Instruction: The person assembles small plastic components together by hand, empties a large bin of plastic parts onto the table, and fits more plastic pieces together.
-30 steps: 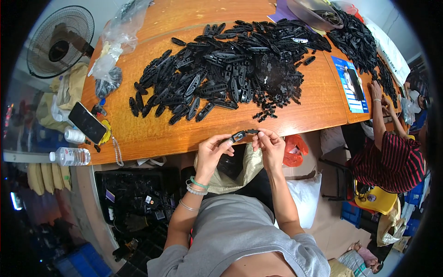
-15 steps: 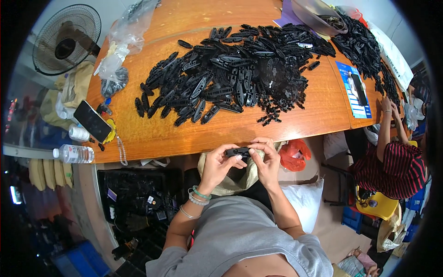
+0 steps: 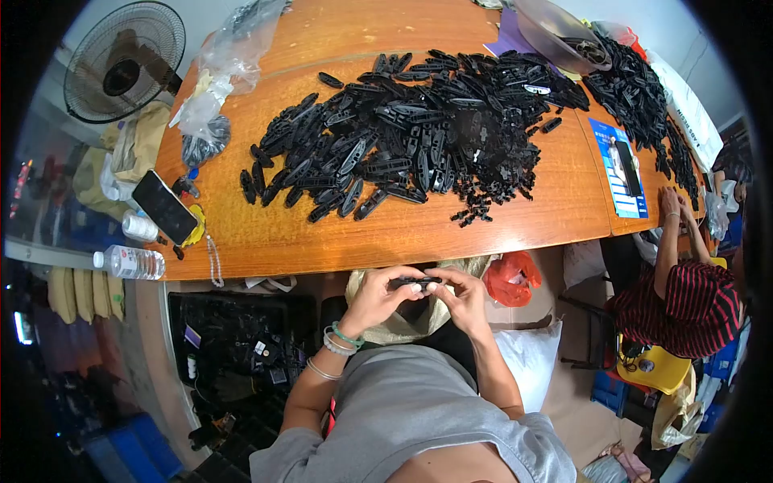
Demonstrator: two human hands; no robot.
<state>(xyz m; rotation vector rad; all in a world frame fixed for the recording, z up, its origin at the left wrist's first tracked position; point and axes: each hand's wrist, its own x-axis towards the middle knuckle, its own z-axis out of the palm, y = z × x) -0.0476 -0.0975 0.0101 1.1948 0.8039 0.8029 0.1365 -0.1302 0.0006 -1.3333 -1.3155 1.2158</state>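
pressing a black plastic part [image 3: 415, 282] between left hand [image 3: 377, 296] and right hand [image 3: 457, 295]

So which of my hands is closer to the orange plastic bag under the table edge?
Right. The right hand sits just left of the orange plastic bag, holding the black plastic part. The left hand is farther, on the part's other side.

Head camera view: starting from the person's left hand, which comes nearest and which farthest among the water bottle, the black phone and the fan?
From the left hand:
1. Black phone, on the table's left end, up and to the left of the hand.
2. Water bottle, lying further left, just past the table's left edge.
3. Fan, far off at the upper left corner.
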